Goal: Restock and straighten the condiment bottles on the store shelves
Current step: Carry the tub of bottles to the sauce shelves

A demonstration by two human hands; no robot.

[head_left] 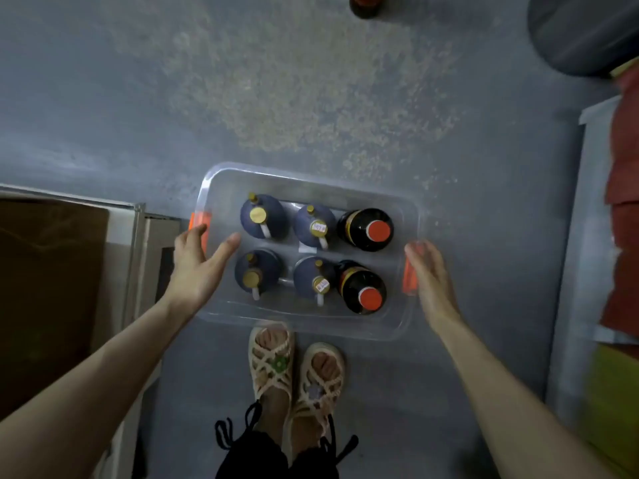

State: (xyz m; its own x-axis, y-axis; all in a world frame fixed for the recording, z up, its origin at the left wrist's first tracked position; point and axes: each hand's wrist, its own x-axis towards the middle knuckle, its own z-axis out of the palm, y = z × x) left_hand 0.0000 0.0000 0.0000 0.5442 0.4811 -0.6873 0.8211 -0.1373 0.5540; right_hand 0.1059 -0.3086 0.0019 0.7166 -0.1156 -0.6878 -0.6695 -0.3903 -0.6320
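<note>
A clear plastic bin (311, 326) with orange side handles stands on the floor in front of my feet. Several bottles stand upright in it: dark blue ones with gold caps (262, 216) on the left and middle, and two dark bottles with red caps (366, 229) on the right. My left hand (197, 267) hovers at the bin's left end beside the left orange handle (198, 221), fingers straight and spread, holding nothing. My right hand (430, 274) is at the right end, fingers extended over the right orange handle (409, 278); whether it touches is unclear.
A shelf unit with a brown cardboard box (52, 288) stands at the left. Another shelf edge (594, 219) with red and yellow packages runs along the right. A dark bottle (364, 5) stands on the floor at the top. My sandalled feet (297, 371) are just behind the bin.
</note>
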